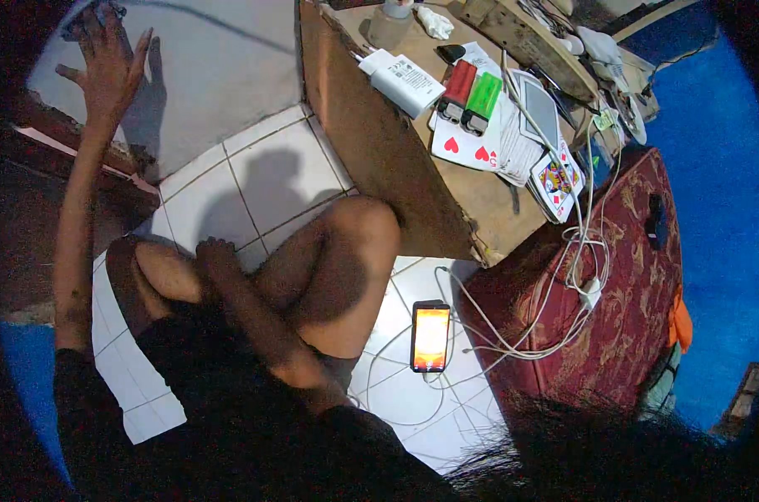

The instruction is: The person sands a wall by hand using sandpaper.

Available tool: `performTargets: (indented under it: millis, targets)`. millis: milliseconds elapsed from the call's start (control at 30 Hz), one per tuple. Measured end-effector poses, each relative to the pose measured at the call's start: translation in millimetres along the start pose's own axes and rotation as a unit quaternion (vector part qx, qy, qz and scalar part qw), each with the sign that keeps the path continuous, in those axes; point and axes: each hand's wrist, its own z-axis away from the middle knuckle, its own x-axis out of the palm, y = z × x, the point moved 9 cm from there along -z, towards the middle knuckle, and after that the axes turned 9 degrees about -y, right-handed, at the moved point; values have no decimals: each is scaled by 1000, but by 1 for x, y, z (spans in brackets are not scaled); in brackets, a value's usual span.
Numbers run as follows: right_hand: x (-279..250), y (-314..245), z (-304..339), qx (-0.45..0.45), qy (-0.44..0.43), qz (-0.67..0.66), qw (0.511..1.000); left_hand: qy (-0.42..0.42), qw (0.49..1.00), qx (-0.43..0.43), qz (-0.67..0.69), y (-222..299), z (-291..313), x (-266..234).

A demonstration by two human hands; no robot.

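My left hand [110,71] reaches up to the pale wall [220,67] at the upper left, its fingers spread apart. The fingertips lie over a small dark thing [71,32] on the wall, too dim to name. In shadow between my bent legs rests my right hand [218,253], near my left knee; its fingers are too dark to make out. A phone [430,336] with a glowing screen lies on the white tiles, right of my right knee, apart from both hands. A white cable [375,376] runs about it.
On a wooden table [379,134] lie a white charger [403,81], red [458,85] and green lighters [483,102], and playing cards [467,147]. Tangled cables [576,243] hang over a maroon patterned cushion [547,335]. A dark ledge [70,138] runs below the wall.
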Motion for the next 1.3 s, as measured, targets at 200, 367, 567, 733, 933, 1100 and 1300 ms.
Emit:
performTargets:
  millis: [200,367,567,733,933,1100,1300]
  targets:
    - [-6,6,-2,-190,72,-242,949,-17,999,-24,-17,36,18,-8]
    - [4,-37,31,-240,120,-221,938,-83,995,20,-55,-1,65,-16]
    - [-11,-19,7,156,-39,270,949,-163,977,-30,-132,-12,2,14]
    - [-2,3,-1,-195,75,-242,947,-27,999,-25,2,34,29,-18]
    - [0,-14,7,-195,14,-229,953,-57,998,14,-26,16,49,-9]
    - [-25,-26,6,6,-8,-15,1000,-7,999,-10,-38,23,1,-17]
    - [-7,-5,13,-192,75,-242,948,-385,821,-109,-408,-23,38,36]
